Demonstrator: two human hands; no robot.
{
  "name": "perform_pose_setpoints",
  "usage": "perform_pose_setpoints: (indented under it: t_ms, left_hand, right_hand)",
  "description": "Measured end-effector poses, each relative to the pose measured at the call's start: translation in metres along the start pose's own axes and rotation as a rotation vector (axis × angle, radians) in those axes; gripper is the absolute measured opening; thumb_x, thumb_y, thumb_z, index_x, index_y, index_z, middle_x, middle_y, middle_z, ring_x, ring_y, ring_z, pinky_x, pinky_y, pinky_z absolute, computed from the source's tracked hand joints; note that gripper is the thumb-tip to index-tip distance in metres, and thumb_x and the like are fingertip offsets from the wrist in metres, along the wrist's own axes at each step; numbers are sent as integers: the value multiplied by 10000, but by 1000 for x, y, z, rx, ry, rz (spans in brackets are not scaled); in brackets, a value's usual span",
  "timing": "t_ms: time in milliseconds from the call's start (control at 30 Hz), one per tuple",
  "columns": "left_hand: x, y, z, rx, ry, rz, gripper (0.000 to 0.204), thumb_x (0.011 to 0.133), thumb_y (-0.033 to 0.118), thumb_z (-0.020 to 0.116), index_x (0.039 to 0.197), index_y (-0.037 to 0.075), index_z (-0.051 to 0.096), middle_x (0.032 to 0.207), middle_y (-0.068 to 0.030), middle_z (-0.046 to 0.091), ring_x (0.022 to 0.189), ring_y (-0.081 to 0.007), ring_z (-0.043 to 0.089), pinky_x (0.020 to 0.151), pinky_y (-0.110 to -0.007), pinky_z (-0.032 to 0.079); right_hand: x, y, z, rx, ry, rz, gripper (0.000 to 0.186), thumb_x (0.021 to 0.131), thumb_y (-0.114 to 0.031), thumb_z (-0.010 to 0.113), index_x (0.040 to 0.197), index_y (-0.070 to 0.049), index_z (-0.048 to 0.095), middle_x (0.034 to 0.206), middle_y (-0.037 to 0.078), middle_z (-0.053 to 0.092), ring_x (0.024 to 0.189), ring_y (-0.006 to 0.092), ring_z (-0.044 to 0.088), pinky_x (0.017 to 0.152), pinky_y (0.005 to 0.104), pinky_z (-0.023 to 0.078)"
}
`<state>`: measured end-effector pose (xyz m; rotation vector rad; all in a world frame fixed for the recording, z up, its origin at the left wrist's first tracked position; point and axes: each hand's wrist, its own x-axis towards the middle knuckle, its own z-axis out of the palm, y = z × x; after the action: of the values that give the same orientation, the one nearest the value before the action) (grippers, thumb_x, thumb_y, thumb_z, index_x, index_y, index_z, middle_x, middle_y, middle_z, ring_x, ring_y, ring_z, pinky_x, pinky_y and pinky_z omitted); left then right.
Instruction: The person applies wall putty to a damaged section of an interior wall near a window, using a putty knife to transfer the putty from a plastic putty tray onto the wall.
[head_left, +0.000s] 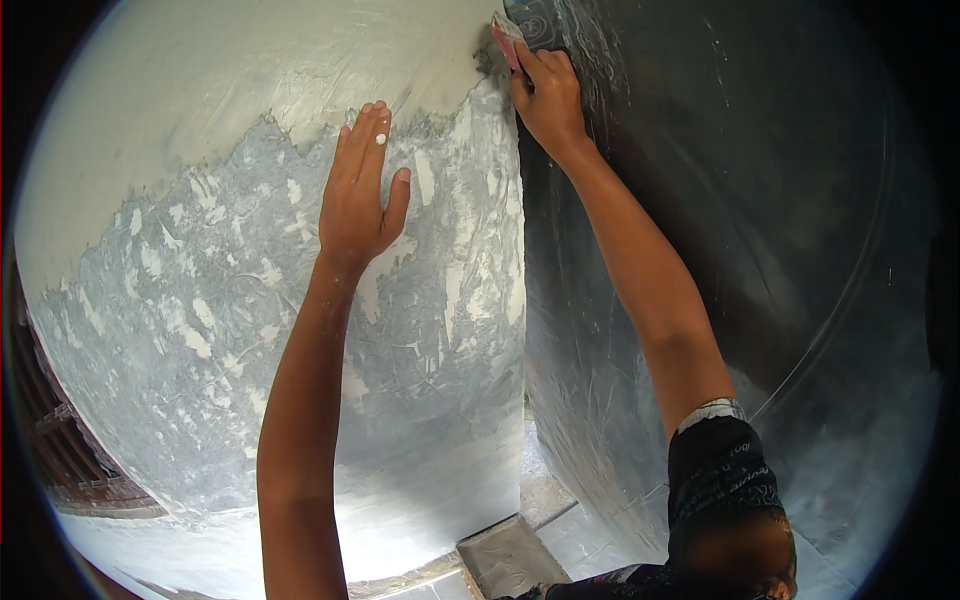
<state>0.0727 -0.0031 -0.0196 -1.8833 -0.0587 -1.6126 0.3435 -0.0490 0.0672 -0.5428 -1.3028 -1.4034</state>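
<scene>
My left hand (362,190) lies flat against the wall (230,290), fingers stretched upward and thumb apart. A white dab of paste sits on one of its fingers. The wall is smooth cream above and rough grey with white smears below, split by a ragged line. At the top, near the wall's right edge, my right hand (552,98) grips a small flat pinkish-red scraper (507,42) with whitish residue on it. The scraper is up against a dark, rough patch at that edge; its working edge is hard to make out.
A dark grey surface (740,200) rises on the right. Beside the scraper is a dark square plate (537,24). Low down are a grey rectangular slab or tray (510,560) and pale floor tiles (575,530). Brown slatted woodwork (75,450) stands at the left.
</scene>
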Motion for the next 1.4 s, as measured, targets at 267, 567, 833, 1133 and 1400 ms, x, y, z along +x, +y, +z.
perform_pose_setpoints:
  t_ms: [267, 567, 833, 1133, 1400]
  left_hand:
    - [-1, 2, 0, 26, -25, 11, 595, 921, 134, 574, 1458, -85, 442, 1504, -255, 479, 1452, -394, 404, 1195, -529, 293]
    - [-2, 1, -2, 31, -53, 10, 601, 946, 95, 519, 1507, -67, 380, 1546, -244, 432, 1477, -392, 363, 1215, -528, 250]
    - [2, 6, 3, 64, -32, 23, 598, 913, 138, 582, 1453, -84, 451, 1489, -252, 498, 1441, -395, 422, 1185, -529, 313]
    - [-2, -1, -4, 85, -31, 28, 586, 908, 129, 581, 1438, -90, 463, 1479, -256, 507, 1434, -400, 431, 1180, -535, 320]
    - [0, 6, 4, 62, -23, 33, 585, 903, 127, 586, 1433, -90, 467, 1473, -257, 512, 1428, -400, 439, 1181, -532, 319]
  right_hand:
    - [17, 7, 13, -82, -5, -29, 436, 771, 34, 706, 1205, 6, 681, 912, 135, 668, 892, 339, 598, 822, 420, 523]
    - [-24, -29, -1, -55, -149, 31, 438, 742, 31, 719, 1175, -30, 688, 1026, 121, 696, 911, 335, 609, 820, 417, 545]
    - [32, -10, 10, -226, -165, 19, 314, 780, -13, 707, 1092, -24, 673, 985, 113, 693, 943, 333, 621, 797, 431, 561]
    - [-26, -71, -16, -45, -201, 130, 214, 814, -51, 688, 1027, -31, 669, 949, 118, 689, 925, 330, 628, 760, 456, 560]
    - [30, -13, 6, -278, -181, 20, 192, 819, -81, 688, 1008, -52, 669, 904, 114, 688, 909, 324, 636, 722, 471, 555]
